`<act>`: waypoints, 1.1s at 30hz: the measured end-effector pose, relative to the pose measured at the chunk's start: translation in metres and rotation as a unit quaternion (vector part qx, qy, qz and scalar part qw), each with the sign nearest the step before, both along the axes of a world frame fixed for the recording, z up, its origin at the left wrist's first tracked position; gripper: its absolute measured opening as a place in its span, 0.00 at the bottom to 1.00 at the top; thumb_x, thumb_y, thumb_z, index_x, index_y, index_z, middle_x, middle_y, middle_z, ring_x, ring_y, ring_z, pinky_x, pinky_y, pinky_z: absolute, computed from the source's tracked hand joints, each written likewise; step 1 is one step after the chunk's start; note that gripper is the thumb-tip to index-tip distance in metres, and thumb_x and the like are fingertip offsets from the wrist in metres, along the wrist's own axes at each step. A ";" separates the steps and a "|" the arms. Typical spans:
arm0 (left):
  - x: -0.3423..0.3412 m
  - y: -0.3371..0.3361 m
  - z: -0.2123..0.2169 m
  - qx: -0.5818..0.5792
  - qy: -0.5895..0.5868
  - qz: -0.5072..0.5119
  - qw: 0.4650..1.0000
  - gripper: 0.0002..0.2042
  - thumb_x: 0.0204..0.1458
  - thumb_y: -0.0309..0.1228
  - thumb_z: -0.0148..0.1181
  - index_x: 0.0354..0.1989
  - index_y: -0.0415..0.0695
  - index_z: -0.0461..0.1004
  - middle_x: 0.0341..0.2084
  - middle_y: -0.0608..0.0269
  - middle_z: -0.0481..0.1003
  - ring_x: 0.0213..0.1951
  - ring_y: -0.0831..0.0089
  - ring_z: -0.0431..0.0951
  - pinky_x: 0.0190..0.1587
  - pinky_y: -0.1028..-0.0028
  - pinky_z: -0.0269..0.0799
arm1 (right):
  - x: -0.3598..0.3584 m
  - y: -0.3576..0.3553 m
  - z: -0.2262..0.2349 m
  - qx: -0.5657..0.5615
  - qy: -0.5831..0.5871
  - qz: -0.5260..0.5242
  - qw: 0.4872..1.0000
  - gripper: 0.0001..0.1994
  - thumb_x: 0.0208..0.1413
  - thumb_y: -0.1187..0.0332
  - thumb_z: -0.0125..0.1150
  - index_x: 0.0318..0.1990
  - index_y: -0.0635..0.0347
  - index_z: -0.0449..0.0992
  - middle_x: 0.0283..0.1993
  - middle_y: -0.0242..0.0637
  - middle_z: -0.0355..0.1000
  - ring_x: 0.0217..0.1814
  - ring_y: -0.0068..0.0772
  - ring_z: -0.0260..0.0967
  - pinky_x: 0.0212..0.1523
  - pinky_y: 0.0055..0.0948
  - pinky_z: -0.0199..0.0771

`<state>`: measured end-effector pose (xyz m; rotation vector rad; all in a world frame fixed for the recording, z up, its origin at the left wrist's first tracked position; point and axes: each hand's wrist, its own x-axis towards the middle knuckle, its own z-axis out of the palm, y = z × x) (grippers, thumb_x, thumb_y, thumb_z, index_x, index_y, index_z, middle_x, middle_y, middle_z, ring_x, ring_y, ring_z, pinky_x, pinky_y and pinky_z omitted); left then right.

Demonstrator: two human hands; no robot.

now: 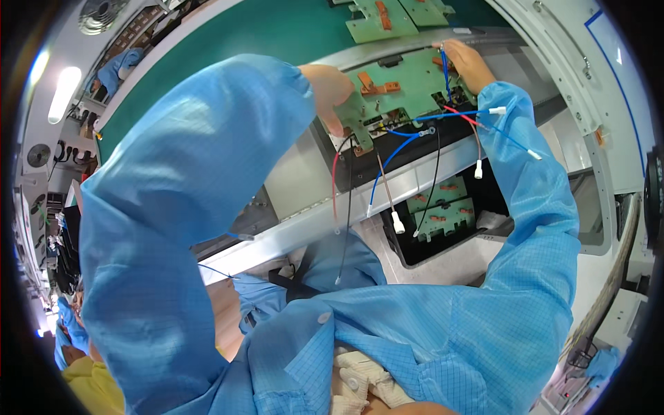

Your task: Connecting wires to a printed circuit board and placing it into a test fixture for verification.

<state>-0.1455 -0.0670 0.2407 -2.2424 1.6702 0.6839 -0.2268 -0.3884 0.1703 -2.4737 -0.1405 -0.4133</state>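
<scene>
A green fixture plate [407,86] with orange-brown latches lies on the bench in front of me, small circuit boards with soldered leads along its near side. My left hand [328,93] grips its left edge, one finger reaching down by the near corner; the other fingers are hidden behind the sleeve and plate. At the far right corner, my right hand [467,63] is closed around the edge. Blue wires [395,160], a red wire [335,187], black wires [436,180] and brown wires with white connectors [397,221] hang over the near edge.
Other green fixture plates [382,21] stand on the green mat [277,34] beyond. Below the metal bench rail [297,228], a black bin [408,254] holds more green plates. A white machine frame [574,90] rises at right. Other people in blue work at far left.
</scene>
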 end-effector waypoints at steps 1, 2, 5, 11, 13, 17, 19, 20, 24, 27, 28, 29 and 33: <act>0.000 -0.003 -0.002 0.006 0.013 -0.006 1.000 0.26 0.31 0.45 0.73 0.31 0.40 0.68 0.24 0.51 0.72 0.33 0.53 0.74 0.32 0.59 0.65 | -0.003 -0.004 -0.003 0.017 0.008 -0.007 1.000 0.20 0.64 0.57 0.40 0.50 0.63 0.71 0.48 0.37 0.68 0.49 0.31 0.70 0.48 0.25 0.68; -0.001 -0.002 0.000 -0.015 0.010 -0.003 1.000 0.26 0.31 0.44 0.73 0.31 0.39 0.68 0.23 0.51 0.72 0.32 0.53 0.73 0.32 0.59 0.65 | 0.000 -0.006 -0.006 0.002 -0.005 0.006 1.000 0.20 0.64 0.56 0.40 0.50 0.62 0.70 0.48 0.35 0.68 0.46 0.28 0.72 0.46 0.24 0.69; 0.000 0.000 0.000 -0.033 0.016 0.007 0.999 0.25 0.31 0.42 0.73 0.30 0.38 0.67 0.21 0.51 0.71 0.30 0.52 0.73 0.31 0.60 0.65 | -0.004 -0.003 -0.009 0.077 0.004 -0.005 0.997 0.19 0.65 0.56 0.39 0.50 0.61 0.70 0.48 0.35 0.68 0.48 0.29 0.71 0.46 0.24 0.69; -0.005 0.002 0.007 -0.028 -0.002 0.056 0.998 0.28 0.32 0.46 0.72 0.35 0.37 0.69 0.27 0.52 0.73 0.34 0.53 0.74 0.34 0.59 0.67 | -0.004 0.015 0.012 -0.021 -0.071 0.006 0.997 0.15 0.62 0.63 0.41 0.41 0.65 0.72 0.38 0.46 0.68 0.40 0.45 0.66 0.42 0.33 0.65; 0.000 0.004 -0.003 -0.045 0.002 0.050 0.998 0.26 0.33 0.45 0.72 0.32 0.38 0.67 0.25 0.53 0.71 0.31 0.54 0.73 0.32 0.61 0.66 | -0.005 0.012 0.012 -0.054 -0.065 -0.001 0.996 0.15 0.62 0.63 0.41 0.42 0.65 0.71 0.39 0.47 0.68 0.40 0.45 0.66 0.41 0.33 0.65; -0.004 0.001 -0.002 -0.038 -0.003 0.070 0.997 0.24 0.33 0.42 0.72 0.30 0.39 0.67 0.22 0.55 0.70 0.28 0.57 0.72 0.29 0.63 0.64 | -0.002 0.007 0.008 -0.052 -0.079 0.025 0.995 0.16 0.62 0.62 0.40 0.41 0.65 0.71 0.38 0.48 0.67 0.40 0.47 0.65 0.42 0.33 0.64; -0.006 0.001 -0.003 -0.037 -0.009 0.070 0.997 0.23 0.33 0.40 0.72 0.29 0.39 0.66 0.21 0.55 0.70 0.27 0.58 0.72 0.29 0.63 0.64 | -0.002 0.005 0.007 -0.050 -0.072 0.017 0.996 0.15 0.62 0.62 0.40 0.41 0.65 0.71 0.38 0.48 0.67 0.41 0.48 0.65 0.43 0.34 0.64; -0.008 0.003 -0.004 -0.059 -0.001 0.080 0.995 0.23 0.30 0.37 0.73 0.26 0.40 0.64 0.18 0.55 0.68 0.25 0.58 0.70 0.27 0.63 0.61 | -0.001 0.006 0.008 -0.062 -0.080 0.021 0.995 0.15 0.61 0.63 0.40 0.40 0.65 0.71 0.38 0.48 0.67 0.41 0.49 0.65 0.43 0.34 0.64; -0.005 0.009 -0.004 -0.056 -0.006 0.081 0.995 0.22 0.31 0.39 0.73 0.26 0.40 0.65 0.17 0.56 0.68 0.25 0.60 0.71 0.26 0.64 0.62 | 0.003 0.009 0.006 -0.074 -0.097 0.029 0.992 0.15 0.61 0.64 0.41 0.39 0.65 0.71 0.39 0.48 0.67 0.42 0.49 0.65 0.43 0.35 0.64; 0.001 0.009 -0.009 -0.066 0.032 0.085 0.994 0.22 0.31 0.39 0.73 0.26 0.40 0.65 0.17 0.56 0.68 0.24 0.60 0.71 0.26 0.64 0.62 | 0.006 0.007 0.001 -0.056 -0.090 0.044 0.993 0.15 0.61 0.63 0.41 0.39 0.66 0.71 0.38 0.48 0.68 0.42 0.49 0.65 0.43 0.35 0.64; 0.003 0.006 -0.012 -0.073 0.034 0.074 0.994 0.22 0.31 0.39 0.73 0.26 0.40 0.65 0.17 0.56 0.68 0.24 0.60 0.71 0.26 0.64 0.62 | 0.005 0.007 0.001 -0.033 -0.081 0.020 0.996 0.15 0.60 0.63 0.43 0.39 0.66 0.72 0.38 0.48 0.69 0.41 0.48 0.66 0.43 0.35 0.65; 0.003 0.006 -0.013 -0.079 0.036 0.065 0.994 0.23 0.31 0.40 0.73 0.26 0.40 0.65 0.18 0.55 0.68 0.25 0.60 0.71 0.26 0.64 0.62 | 0.004 0.003 -0.002 -0.039 -0.083 0.010 0.996 0.15 0.60 0.63 0.43 0.39 0.66 0.72 0.38 0.48 0.69 0.41 0.48 0.66 0.43 0.35 0.65; 0.009 0.005 -0.003 -0.055 0.022 0.025 0.998 0.25 0.32 0.45 0.73 0.27 0.39 0.67 0.19 0.55 0.69 0.26 0.60 0.71 0.29 0.63 0.65 | 0.006 0.002 0.002 -0.037 -0.119 -0.003 0.992 0.14 0.60 0.64 0.45 0.41 0.66 0.73 0.41 0.46 0.71 0.44 0.46 0.68 0.46 0.33 0.66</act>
